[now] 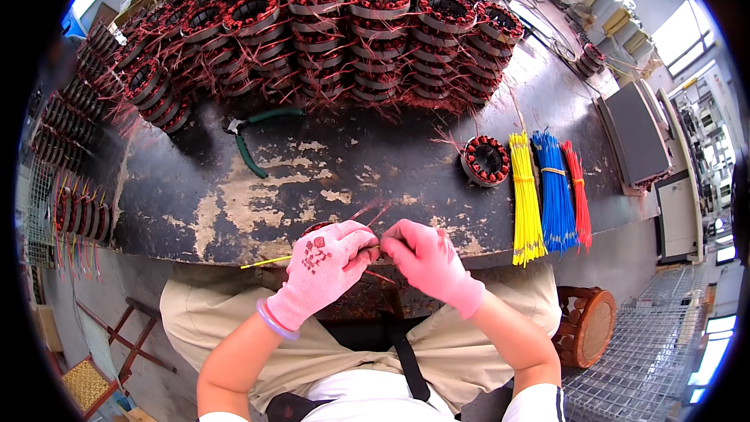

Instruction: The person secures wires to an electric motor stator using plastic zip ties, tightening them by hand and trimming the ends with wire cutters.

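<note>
My left hand (328, 259) and my right hand (426, 259), both in pink gloves, meet at the table's front edge. Their fingers are closed in a pinch, tip to tip. Thin red wires (373, 208) stick out beyond the fingertips, and the exact spot pinched is hidden by the gloves. A yellow wire (266, 262) juts out to the left from under my left hand. Behind that hand shows a bit of the rim of a wound stator (316, 227); the rest is covered.
Many stacked stators (379, 47) fill the table's far side. Green-handled cutters (248, 141) lie at centre left. To the right are a single stator (485, 160) and bundles of yellow wires (525, 203), blue wires (554, 195) and red wires (576, 191). A wooden stool (586, 327) stands lower right.
</note>
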`<action>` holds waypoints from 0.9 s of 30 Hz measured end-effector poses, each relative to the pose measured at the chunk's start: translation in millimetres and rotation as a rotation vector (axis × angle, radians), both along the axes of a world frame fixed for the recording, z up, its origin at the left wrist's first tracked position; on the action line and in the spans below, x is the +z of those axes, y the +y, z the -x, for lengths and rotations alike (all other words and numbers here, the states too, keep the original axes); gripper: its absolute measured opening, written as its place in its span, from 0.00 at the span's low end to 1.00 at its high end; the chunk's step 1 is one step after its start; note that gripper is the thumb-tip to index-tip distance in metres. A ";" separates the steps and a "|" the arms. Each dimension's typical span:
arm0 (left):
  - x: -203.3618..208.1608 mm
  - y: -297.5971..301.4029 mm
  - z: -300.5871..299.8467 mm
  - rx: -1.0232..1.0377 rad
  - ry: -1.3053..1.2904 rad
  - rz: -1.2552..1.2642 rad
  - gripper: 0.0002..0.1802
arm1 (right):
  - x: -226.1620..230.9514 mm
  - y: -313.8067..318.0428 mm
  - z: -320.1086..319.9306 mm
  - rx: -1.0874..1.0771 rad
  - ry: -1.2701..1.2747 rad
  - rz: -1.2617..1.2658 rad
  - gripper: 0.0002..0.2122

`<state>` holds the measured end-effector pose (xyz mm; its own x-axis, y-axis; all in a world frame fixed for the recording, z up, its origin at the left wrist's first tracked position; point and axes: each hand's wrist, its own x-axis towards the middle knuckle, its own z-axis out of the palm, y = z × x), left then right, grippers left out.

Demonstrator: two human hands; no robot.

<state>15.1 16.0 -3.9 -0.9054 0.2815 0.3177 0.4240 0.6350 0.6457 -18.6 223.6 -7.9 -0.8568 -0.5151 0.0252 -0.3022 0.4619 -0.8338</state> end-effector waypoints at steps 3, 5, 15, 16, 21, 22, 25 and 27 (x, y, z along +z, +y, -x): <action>1.2 -1.5 0.6 -0.019 0.014 0.007 0.07 | -1.4 0.9 14.9 -0.063 -0.870 0.263 0.09; 6.0 -0.5 -2.9 0.003 -0.058 -0.010 0.08 | 18.9 -1.6 2.6 -0.150 -0.480 0.061 0.10; 5.7 0.1 -2.5 -0.005 -0.024 -0.027 0.08 | -3.1 -0.6 -13.5 -0.022 0.387 -0.168 0.11; 5.3 -0.4 -1.5 -0.009 -0.008 -0.022 0.08 | -1.5 1.0 -9.9 -0.044 -0.017 -0.027 0.09; 3.2 -1.4 -3.7 -0.013 -0.035 -0.018 0.07 | 17.5 6.3 -3.2 -0.019 -0.715 0.136 0.11; 3.9 -0.7 -2.2 -0.015 -0.033 -0.016 0.07 | 23.8 7.1 -5.5 -0.003 -0.631 0.067 0.10; 2.7 -0.7 -3.1 -0.015 -0.050 -0.012 0.06 | 22.8 6.3 -14.4 0.052 0.304 -0.144 0.08; -0.1 -0.2 -2.4 -0.017 -0.032 -0.021 0.06 | 21.4 4.3 -14.1 0.081 0.571 -0.204 0.10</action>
<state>17.6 15.8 -4.0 -0.9104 0.2901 0.2949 0.4135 0.6139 0.6725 -4.5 227.9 13.5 -0.6949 -0.6207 0.3630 -0.7162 0.5521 -0.4270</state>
